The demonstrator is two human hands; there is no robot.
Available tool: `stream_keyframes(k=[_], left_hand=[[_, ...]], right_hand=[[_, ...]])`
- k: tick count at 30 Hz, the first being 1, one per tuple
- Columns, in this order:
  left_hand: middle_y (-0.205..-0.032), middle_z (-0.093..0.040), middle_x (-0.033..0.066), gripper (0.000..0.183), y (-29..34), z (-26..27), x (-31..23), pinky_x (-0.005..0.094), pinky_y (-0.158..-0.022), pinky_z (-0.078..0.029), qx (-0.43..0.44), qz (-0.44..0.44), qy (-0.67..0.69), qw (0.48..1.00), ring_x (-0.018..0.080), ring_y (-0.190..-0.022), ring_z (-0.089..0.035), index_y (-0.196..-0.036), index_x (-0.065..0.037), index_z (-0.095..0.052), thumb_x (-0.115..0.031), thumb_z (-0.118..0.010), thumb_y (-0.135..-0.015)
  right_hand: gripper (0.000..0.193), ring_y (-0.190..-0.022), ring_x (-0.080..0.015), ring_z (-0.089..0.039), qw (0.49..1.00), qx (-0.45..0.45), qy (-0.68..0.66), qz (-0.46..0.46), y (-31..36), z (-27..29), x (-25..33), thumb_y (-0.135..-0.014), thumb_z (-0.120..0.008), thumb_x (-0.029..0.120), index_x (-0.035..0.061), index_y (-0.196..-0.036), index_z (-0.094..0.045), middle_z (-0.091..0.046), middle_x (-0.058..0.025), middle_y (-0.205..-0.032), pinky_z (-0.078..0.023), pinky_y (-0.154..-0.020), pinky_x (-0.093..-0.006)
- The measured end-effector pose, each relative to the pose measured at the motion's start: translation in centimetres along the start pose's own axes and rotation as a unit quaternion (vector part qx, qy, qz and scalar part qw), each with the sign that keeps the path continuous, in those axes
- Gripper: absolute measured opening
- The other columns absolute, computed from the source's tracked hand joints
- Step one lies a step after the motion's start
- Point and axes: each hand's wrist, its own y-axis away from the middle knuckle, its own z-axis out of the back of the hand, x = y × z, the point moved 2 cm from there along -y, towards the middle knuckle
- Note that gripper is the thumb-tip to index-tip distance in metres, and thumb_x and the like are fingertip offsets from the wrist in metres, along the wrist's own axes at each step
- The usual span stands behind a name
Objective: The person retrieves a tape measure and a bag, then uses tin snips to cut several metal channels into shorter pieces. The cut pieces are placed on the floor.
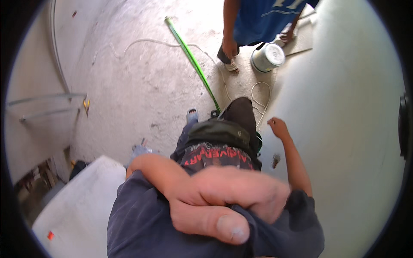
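Note:
My left hand (223, 195) is large and close before my chest, its fingers curled and the thumb pressed in below them. Dark grey shirt (142, 219) cloth lies behind and under it; whether the fingers grip the cloth or something small is hidden. Out to the right, my right hand (278, 127) is beside the pale smooth wall (344, 129), its fingers bent in. A tiny dark spot shows at its fingertips, too small to name. Below my hands are my dark trousers (241, 114) and a dark waist pouch (219, 131).
A long green straightedge (189, 53) lies on the dusty floor, crossed by a pale cord (148, 40). Another person in a blue shirt (269, 19) bends near a white bucket (269, 58). A white slab-like surface (81, 198) stands lower left. The wall has a rough hole (275, 161).

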Motion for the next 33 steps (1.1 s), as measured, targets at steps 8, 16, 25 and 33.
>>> stream_keyframes(k=[8, 16, 25, 33], left_hand=[[-0.097, -0.047, 0.0119, 0.054, -11.8, 9.8, 6.5, 0.0389, -0.079, -0.039, -0.105, -0.262, -0.012, 0.959, 0.022, -0.083, -0.046, -0.103, 0.001, -0.046, -0.052, -0.042, -0.102], [-0.102, -0.045, 0.0115, 0.075, -24.4, 21.7, 14.0, 0.0375, -0.082, -0.037, -0.255, -0.571, -0.15, 0.766, 0.0209, -0.086, -0.043, -0.112, 0.001, -0.044, -0.072, -0.034, -0.1], [-0.099, -0.047, 0.0105, 0.08, -21.5, 28.8, 22.6, 0.0363, -0.079, -0.037, -0.294, -0.65, -0.146, 0.685, 0.0211, -0.086, -0.046, -0.11, 0.002, -0.046, -0.076, -0.034, -0.098], [-0.096, -0.049, 0.0104, 0.082, -15.6, 30.9, 25.6, 0.0337, -0.073, -0.038, -0.329, -0.688, -0.133, 0.633, 0.0188, -0.082, -0.046, -0.108, 0.002, -0.048, -0.078, -0.033, -0.097]], right_hand=[[0.046, -0.111, -0.0433, -0.064, 0.94, 0.282, 0.19, 0.014, -24.8, 0.8, -11.9, -0.102, -0.055, 0.038, -0.0048, -0.111, -0.068, -0.068, -0.0307, -0.115, -0.049, -0.097, -0.0496], [0.042, -0.111, -0.04, -0.064, 0.868, 0.336, 0.323, 0.171, -52.5, 12.1, -8.1, -0.101, -0.055, 0.033, -0.0043, -0.116, -0.067, -0.067, -0.0277, -0.117, -0.05, -0.095, -0.0459], [0.038, -0.11, -0.0364, -0.065, 0.813, 0.175, 0.431, 0.351, -68.0, 17.4, 2.2, -0.101, -0.054, 0.027, -0.0037, -0.12, -0.066, -0.067, -0.0244, -0.119, -0.051, -0.093, -0.0417], [0.037, -0.11, -0.0331, -0.066, 0.683, 0.133, 0.566, 0.443, -70.5, 17.4, 0.5, -0.101, -0.053, 0.022, -0.0032, -0.124, -0.065, -0.067, -0.0215, -0.121, -0.052, -0.092, -0.038]])
